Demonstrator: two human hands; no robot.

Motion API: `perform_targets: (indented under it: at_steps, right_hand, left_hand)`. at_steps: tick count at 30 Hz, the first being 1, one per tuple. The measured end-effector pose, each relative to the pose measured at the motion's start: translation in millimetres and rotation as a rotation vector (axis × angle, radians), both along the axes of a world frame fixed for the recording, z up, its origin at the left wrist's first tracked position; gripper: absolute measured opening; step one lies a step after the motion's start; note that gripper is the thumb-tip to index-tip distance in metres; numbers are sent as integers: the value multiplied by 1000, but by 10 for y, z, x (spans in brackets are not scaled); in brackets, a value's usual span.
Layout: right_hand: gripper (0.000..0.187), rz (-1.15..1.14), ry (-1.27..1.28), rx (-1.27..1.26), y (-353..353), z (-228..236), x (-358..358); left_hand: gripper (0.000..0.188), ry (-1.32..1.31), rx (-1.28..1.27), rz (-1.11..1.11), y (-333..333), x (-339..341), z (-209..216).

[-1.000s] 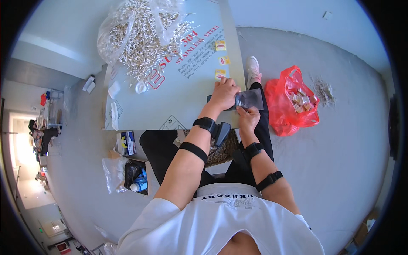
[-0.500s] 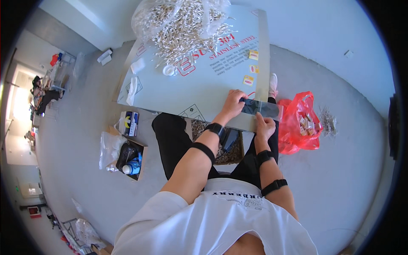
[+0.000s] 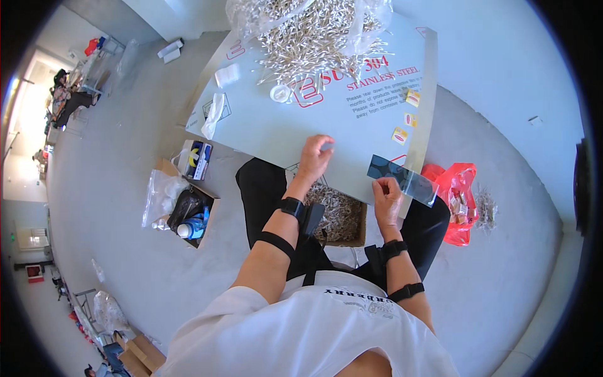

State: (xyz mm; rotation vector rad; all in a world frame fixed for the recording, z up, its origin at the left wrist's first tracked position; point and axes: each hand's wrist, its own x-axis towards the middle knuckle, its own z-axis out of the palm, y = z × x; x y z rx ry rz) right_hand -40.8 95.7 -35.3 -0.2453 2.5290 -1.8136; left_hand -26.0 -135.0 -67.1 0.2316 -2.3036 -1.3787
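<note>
At the right edge of our table (image 3: 270, 135), our right hand (image 3: 389, 196) pinches a clear plastic sleeve (image 3: 419, 187), one end overhanging. Our left hand (image 3: 314, 158) hangs apart, fingers parted, seemingly empty. Risk: one-handed hold could let the sleeve twist and slip off.

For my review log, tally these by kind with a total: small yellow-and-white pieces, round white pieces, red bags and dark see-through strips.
Small yellow-and-white pieces: 3
Round white piece: 1
Red bag: 1
Dark see-through strip: 1
Total: 6
</note>
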Motion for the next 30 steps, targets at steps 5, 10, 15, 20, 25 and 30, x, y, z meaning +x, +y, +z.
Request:
perform_targets:
  at_steps: [5,10,15,20,25,30]
  right_hand:
    - [12,46,30,144,-131,-75,-330]
    - [19,-1,410,358,-367,-127,-529]
    - [21,-7,389,412,-496,-152,-710]
    - [19,59,420,436,-543,-184,-1105]
    - [18,34,401,501,-613,-145,-1099]
    - [17,43,409,538,-632,-153,-1103]
  left_hand:
    - [13,3,3,272,-570,-276,234]
    - [11,-179,-485,377,-1187,-763,650]
    - [17,-622,-797,287,-1202,-1142,774]
    - [11,-536,-769,407,-1201,-1211,566]
    - [11,-525,-861,391,-1307,-1226,437]
    - [8,-472,-679,455,-1263,-1303,451]
